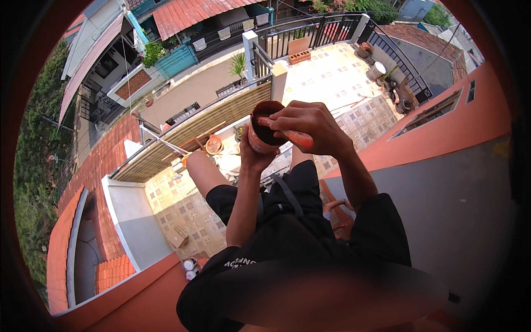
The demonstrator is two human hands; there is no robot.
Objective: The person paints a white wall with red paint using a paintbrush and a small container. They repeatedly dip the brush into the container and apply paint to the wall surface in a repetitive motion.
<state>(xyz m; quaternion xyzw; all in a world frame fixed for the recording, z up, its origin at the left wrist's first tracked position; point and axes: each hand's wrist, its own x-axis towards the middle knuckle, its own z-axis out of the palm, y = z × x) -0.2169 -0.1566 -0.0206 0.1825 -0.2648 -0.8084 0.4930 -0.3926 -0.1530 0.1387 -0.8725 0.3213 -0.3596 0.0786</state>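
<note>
My left hand (254,157) is wrapped around a paint-smeared cup (262,142), holding it up in front of me. Dark reddish-brown colour coats the cup's inside. In my right hand (317,124) is a paintbrush (300,139) whose handle is stained orange-red. The brush slants down into the cup's mouth, and its bristles are hidden there. Below the cup are my legs in black shorts (305,178), with the tiled floor (199,216) far beneath.
A salmon-and-grey wall (435,199) rises on my right. Down on the terrace are an orange basin (214,144), a cardboard box (177,237), a white bucket (376,71) and a red hollow block (299,57). Another person's hand (335,205) shows below my right arm.
</note>
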